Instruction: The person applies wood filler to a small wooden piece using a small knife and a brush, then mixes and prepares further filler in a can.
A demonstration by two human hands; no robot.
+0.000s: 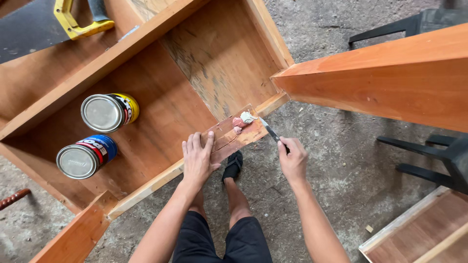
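Observation:
My left hand (197,158) lies flat, fingers spread, on a small reddish wooden piece (233,138) that rests on the edge of a large wooden cabinet frame (146,122). My right hand (292,159) grips the dark handle of a putty knife (270,131), its blade tip pointing at a blob of pink and white putty (243,120) on the far end of that piece. The blade tip is close beside the putty.
Two lidded cans lie inside the frame: a yellow one (109,111) and a blue one (86,156). A handsaw with a yellow handle (73,19) lies at top left. A wooden beam (390,78) juts in from the right. Black stool legs (429,156) stand on the concrete floor.

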